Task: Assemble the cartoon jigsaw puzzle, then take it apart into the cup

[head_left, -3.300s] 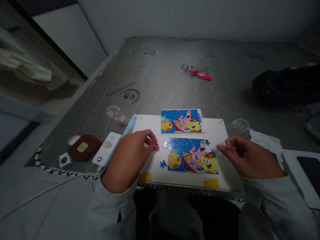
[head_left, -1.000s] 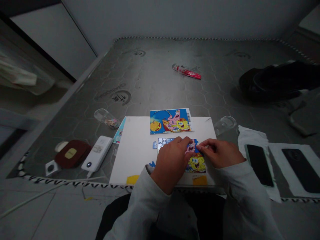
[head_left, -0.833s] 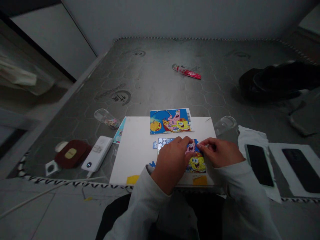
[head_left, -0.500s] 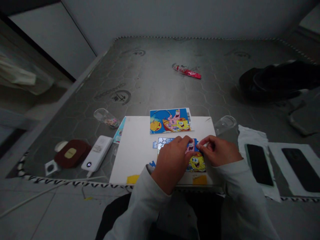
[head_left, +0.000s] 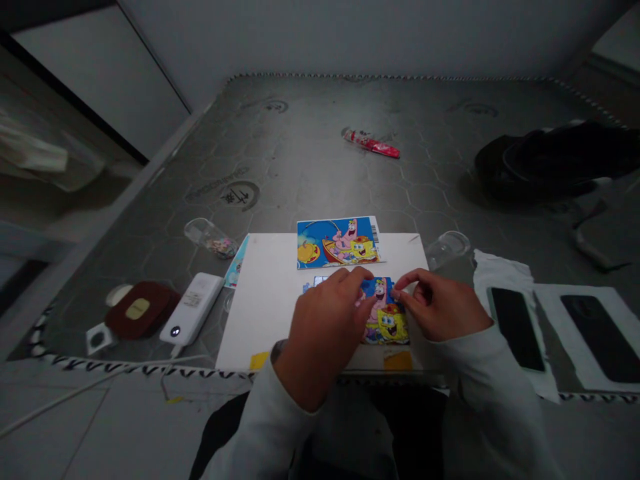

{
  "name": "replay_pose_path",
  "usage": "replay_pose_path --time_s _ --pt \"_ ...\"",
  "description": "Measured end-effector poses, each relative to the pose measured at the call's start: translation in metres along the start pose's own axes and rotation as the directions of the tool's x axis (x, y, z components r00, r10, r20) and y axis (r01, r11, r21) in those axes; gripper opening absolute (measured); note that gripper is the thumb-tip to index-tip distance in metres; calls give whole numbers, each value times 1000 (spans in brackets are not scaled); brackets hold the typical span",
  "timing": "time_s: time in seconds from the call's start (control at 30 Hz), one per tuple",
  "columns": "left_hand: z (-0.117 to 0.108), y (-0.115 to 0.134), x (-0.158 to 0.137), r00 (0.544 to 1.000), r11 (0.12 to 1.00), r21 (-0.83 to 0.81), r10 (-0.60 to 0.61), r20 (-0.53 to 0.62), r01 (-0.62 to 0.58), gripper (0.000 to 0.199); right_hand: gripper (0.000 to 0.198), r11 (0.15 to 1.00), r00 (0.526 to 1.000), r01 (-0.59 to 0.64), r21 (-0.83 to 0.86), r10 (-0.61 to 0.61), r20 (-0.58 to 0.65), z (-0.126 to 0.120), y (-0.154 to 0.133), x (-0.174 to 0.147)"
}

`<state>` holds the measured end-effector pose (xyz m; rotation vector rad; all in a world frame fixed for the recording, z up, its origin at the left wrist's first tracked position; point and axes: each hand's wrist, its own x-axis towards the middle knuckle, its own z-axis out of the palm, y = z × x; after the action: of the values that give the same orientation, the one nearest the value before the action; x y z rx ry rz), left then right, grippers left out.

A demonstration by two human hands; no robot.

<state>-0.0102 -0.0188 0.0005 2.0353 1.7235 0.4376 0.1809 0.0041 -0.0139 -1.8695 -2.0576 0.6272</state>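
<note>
A partly assembled cartoon jigsaw puzzle (head_left: 391, 325) lies on a white board (head_left: 267, 303). My left hand (head_left: 325, 327) curves over the puzzle's left and middle part, hiding much of it. Its thumb and index finger are apart, with puzzle showing in the gap. At the puzzle's upper right edge, my right hand (head_left: 445, 303) pinches a small jigsaw piece (head_left: 396, 293) between thumb and index finger. Behind both hands, a picture card (head_left: 340, 241) with the same cartoon figures rests on the board.
Left of the board are a clear cup with loose pieces (head_left: 220, 245), a white power bank (head_left: 193, 308) with a cable, and a brown case (head_left: 143, 310). To the right are another clear cup (head_left: 450, 248) and two phones. A red packet (head_left: 373, 143) and a black bag (head_left: 545, 163) lie farther back.
My left hand has drawn back to the left, uncovering more of the puzzle's picture. My right hand stays at the upper right edge, shifted only slightly.
</note>
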Motion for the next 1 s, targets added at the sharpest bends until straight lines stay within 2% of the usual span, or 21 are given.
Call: replay_pose_path --time_s 0.13,0.2,0.27,0.37,0.47,0.6,0.7,0.87,1.0 --pt "-33 -26 -4 981 973 128 -188 -44 193 18 16 999 996 27 42 -24 -92 -8 -4 -4" --pt "-45 -41 -6 962 940 205 -264 -63 272 18 16 1000 995 18 17 -16 -99 -9 -4 -5" --pt "-53 -53 -9 947 914 253 -319 -30 316 18 17 1000 996 6 2 -6 -90 -8 -2 -5" --pt "-60 -60 -14 934 912 261 -348 85 316 15 19 1000 997 -3 -5 2 -83 -6 1 -3" --pt "-62 -57 -22 916 915 259 -359 178 309 16 22 1000 997 6 -8 -7 -77 -4 1 -3" --pt "-55 -47 -28 896 913 304 -356 265 272 29 23 1000 997 19 -20 -21 -69 -2 1 -2" --pt "-48 -43 -27 916 918 328 -312 253 222 28 22 999 998 16 -31 -18 -67 0 2 -1" --pt "-50 -49 -23 918 911 314 -340 202 268 17 23 999 995 2 -53 -7 -98 -2 6 -1" --pt "-56 -57 -22 931 918 307 -316 185 250 7 20 998 994 -44 -53 38 -102 -6 6 -1"
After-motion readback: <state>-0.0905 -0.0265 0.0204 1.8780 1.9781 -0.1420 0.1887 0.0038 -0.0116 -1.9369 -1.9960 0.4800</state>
